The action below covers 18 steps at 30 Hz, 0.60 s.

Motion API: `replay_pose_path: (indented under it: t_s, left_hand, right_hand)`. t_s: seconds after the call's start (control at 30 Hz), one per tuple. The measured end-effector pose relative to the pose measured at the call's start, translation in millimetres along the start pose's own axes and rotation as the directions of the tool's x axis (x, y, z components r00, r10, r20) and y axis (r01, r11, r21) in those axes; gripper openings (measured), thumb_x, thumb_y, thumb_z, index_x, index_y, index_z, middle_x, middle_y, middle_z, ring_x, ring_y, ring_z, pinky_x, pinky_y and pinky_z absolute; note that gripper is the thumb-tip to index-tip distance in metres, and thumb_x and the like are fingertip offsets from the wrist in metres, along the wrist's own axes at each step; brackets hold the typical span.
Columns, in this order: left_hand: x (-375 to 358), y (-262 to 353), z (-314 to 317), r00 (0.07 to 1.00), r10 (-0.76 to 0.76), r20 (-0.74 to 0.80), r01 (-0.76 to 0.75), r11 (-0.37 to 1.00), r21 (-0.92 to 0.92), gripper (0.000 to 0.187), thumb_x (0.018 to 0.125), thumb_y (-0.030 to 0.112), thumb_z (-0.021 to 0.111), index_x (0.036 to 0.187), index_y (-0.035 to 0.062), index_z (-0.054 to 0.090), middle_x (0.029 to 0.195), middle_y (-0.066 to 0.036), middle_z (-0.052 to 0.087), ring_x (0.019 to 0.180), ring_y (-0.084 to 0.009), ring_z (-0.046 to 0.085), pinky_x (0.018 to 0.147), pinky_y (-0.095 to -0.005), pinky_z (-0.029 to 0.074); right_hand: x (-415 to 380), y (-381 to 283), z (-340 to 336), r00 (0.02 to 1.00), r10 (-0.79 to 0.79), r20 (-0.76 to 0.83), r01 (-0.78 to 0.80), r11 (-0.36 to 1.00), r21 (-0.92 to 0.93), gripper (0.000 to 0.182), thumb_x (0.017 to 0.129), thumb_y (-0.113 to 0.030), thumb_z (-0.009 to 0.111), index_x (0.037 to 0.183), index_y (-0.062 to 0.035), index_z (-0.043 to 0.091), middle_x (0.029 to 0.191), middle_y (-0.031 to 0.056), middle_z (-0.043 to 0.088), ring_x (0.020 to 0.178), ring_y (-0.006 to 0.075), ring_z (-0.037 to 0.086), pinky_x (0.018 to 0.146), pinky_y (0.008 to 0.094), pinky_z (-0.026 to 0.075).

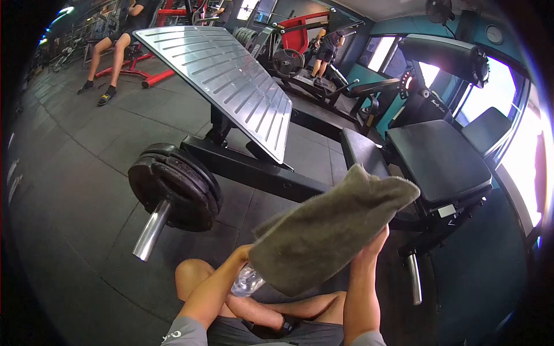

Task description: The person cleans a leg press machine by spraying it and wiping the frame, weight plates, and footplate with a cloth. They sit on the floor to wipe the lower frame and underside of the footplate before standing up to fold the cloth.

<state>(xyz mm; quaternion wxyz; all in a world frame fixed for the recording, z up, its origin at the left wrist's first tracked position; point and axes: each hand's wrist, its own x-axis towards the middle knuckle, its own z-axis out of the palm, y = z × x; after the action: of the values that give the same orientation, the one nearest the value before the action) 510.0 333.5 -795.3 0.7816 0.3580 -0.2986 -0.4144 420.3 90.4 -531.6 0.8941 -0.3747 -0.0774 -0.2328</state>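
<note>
A grey-green towel [334, 233] is held up in front of me, slanting from lower left to upper right. My right hand [377, 243] grips it from behind at the right side, its fingers mostly covered by the cloth. At the towel's left edge is my left hand [244, 252], closed on the cloth, with its fingertips hidden. Just below that hand, a clear plastic bottle [248, 281] shows partly from under the towel, above my crossed legs [259, 310].
Ahead stands a leg machine with a ribbed metal footplate [231, 81] and a black padded seat [435, 158]. Black weight plates [173, 187] sit on its left bar [153, 230], which juts toward me. Two people are farther back, one seated [118, 52], one standing [326, 52].
</note>
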Motion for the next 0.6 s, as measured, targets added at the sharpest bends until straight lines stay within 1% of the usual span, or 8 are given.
replay_pose_path:
  t_s: [0.1,0.2,0.27,0.3,0.37,0.43,0.57,0.6]
  left_hand:
    - [-1,-14,-11,0.998,0.052,0.033,-0.050,0.997,-0.064,0.040,0.086,0.020,0.071,0.121,0.0018,0.061,0.116,-0.009,0.065,0.104,-0.0209,0.062,0.086,-0.0345,0.052]
    - [17,-32,-20,0.996,0.074,0.045,-0.063,0.976,-0.207,0.046,0.087,0.015,0.069,0.129,0.0016,0.056,0.124,-0.010,0.062,0.110,-0.0222,0.061,0.093,-0.0361,0.051]
    - [47,-75,-50,0.993,0.086,0.077,-0.072,0.984,-0.162,0.049,0.088,0.016,0.068,0.133,0.0022,0.053,0.127,-0.011,0.061,0.112,-0.0215,0.060,0.096,-0.0365,0.050]
    - [49,-73,-40,0.994,0.091,0.062,-0.073,0.967,-0.246,0.048,0.088,0.016,0.068,0.132,0.0022,0.054,0.126,-0.010,0.062,0.111,-0.0208,0.061,0.095,-0.0363,0.051]
    - [36,-44,4,0.995,0.100,0.022,-0.083,0.910,-0.406,0.045,0.089,0.017,0.067,0.130,0.0022,0.055,0.124,-0.009,0.062,0.109,-0.0193,0.061,0.094,-0.0358,0.052]
    - [18,-11,30,0.997,0.002,-0.079,-0.034,0.912,-0.408,0.045,0.090,0.029,0.067,0.127,0.0071,0.056,0.120,-0.009,0.064,0.106,-0.0210,0.063,0.089,-0.0369,0.054]
    - [16,24,76,0.975,-0.047,-0.218,-0.004,0.974,-0.228,0.040,0.093,0.031,0.065,0.121,0.0018,0.060,0.108,-0.012,0.066,0.087,-0.0175,0.067,0.076,-0.0312,0.056]
    - [15,36,79,0.976,-0.090,-0.196,0.061,0.987,-0.152,0.044,0.092,0.032,0.065,0.123,0.0015,0.059,0.110,-0.013,0.066,0.084,-0.0180,0.067,0.076,-0.0315,0.056]
  right_hand:
    - [-20,2,-36,0.997,0.079,0.007,-0.079,0.997,-0.004,0.040,0.099,-0.026,0.041,0.125,0.0012,0.055,0.122,0.0165,0.061,0.110,0.0306,0.060,0.096,0.0433,0.049]
    - [-44,14,-60,0.986,0.115,0.124,-0.055,0.911,-0.408,0.038,0.098,-0.017,0.045,0.130,0.0041,0.050,0.120,0.0146,0.058,0.107,0.0285,0.058,0.092,0.0396,0.048]
    - [-50,18,-60,0.843,0.471,0.260,-0.019,0.510,-0.860,0.046,0.098,-0.019,0.049,0.138,0.0023,0.044,0.129,0.0193,0.053,0.117,0.0317,0.054,0.099,0.0383,0.043]
    - [-56,34,-23,0.811,0.329,0.485,0.354,0.384,-0.853,0.051,0.097,-0.023,0.051,0.142,-0.0014,0.041,0.142,0.0247,0.042,0.131,0.0356,0.043,0.109,0.0423,0.034]
    - [-71,60,-12,0.727,0.471,0.500,0.416,0.277,-0.866,0.065,0.089,-0.032,0.064,0.143,-0.0036,0.041,0.148,0.0282,0.032,0.138,0.0413,0.033,0.114,0.0445,0.027]
    - [-81,84,-7,0.794,0.258,0.551,0.530,0.152,-0.834,0.069,0.080,-0.026,0.074,0.139,-0.0022,0.046,0.140,0.0257,0.044,0.135,0.0399,0.038,0.111,0.0433,0.032]
    - [-63,89,-34,0.845,0.305,0.439,0.328,0.352,-0.877,0.056,0.075,-0.005,0.070,0.129,-0.0006,0.055,0.127,0.0174,0.057,0.120,0.0321,0.055,0.103,0.0358,0.041]
    - [-60,90,-45,0.909,0.288,0.302,0.135,0.482,-0.866,0.053,0.078,-0.005,0.067,0.129,-0.0006,0.055,0.127,0.0154,0.057,0.117,0.0300,0.056,0.102,0.0353,0.041]
